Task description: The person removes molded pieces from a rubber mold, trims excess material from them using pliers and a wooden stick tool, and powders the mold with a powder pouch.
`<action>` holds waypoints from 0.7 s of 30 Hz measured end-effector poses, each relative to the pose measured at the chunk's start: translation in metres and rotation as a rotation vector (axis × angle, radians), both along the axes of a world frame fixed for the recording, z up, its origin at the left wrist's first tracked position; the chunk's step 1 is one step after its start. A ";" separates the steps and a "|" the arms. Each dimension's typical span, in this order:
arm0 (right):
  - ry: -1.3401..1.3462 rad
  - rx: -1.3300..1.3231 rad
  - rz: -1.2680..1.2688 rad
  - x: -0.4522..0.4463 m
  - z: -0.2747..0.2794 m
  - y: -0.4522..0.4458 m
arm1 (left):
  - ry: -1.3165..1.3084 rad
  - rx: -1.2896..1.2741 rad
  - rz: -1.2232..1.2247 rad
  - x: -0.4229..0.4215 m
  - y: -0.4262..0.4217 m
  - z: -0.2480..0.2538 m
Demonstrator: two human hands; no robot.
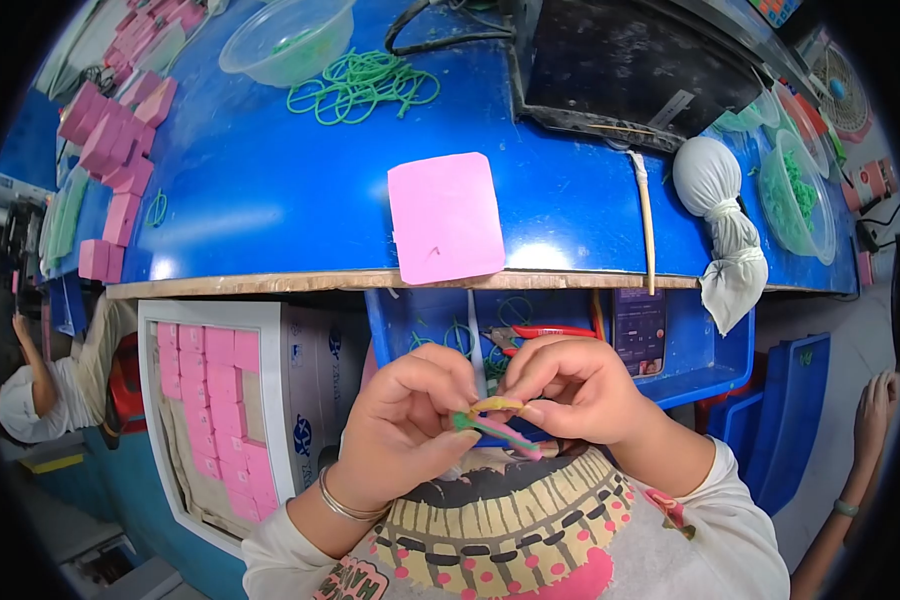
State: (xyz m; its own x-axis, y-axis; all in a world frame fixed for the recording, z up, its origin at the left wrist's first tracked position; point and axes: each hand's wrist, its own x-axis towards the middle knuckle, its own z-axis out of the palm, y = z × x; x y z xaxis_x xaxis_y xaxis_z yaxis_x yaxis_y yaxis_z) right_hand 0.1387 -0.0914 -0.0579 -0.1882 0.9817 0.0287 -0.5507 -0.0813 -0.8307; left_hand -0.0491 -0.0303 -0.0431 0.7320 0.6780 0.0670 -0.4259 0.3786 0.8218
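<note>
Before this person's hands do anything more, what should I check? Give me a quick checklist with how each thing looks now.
1. Left hand has a grip on the small piece: ok, fingertips pinch its green end.
2. Right hand has a grip too: ok, fingertips hold the yellow part.
3. Red-handled pliers within reach: ok, in the blue tray just beyond the hands.
4. Pink card well back from the table's wooden edge: not ok, it overlaps it.
5. Small piece firmly joined: cannot tell, fingers partly cover it.
</note>
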 end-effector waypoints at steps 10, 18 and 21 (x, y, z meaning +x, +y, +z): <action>0.017 -0.067 -0.094 -0.008 0.004 -0.001 | 0.259 -0.211 0.009 0.004 -0.004 0.003; -0.210 -0.121 -0.073 -0.009 -0.001 -0.007 | 0.232 -0.285 0.148 0.004 -0.005 0.005; -0.194 -0.148 -0.087 -0.011 0.000 -0.006 | 0.233 -0.300 0.076 0.002 -0.004 0.004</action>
